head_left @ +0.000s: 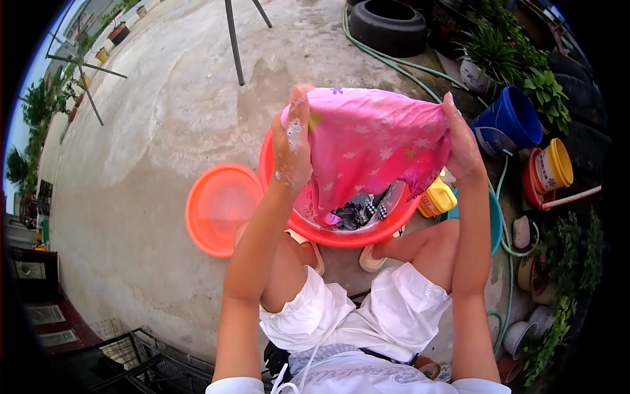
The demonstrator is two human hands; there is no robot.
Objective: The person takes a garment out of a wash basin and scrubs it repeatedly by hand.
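A wet pink cloth (374, 144) with a pale leaf pattern is stretched out between my two hands, above a red-orange basin (354, 238). My left hand (292, 141), spotted with soap suds, grips its left upper edge. At the other side, my right hand (462, 141) has fingers and thumb closed on the right edge. The cloth hangs down and covers much of the basin. Below it, dark patterned laundry (357, 211) lies in the basin; some of it is hidden behind the cloth.
A smaller orange basin (223, 244) stands on the concrete to the left. On the right are a yellow bottle (435, 198), a teal basin (495, 223), a blue bucket (505, 121) and a yellow bucket (554, 164). A green hose (410, 69) runs past a tire (387, 29) and potted plants.
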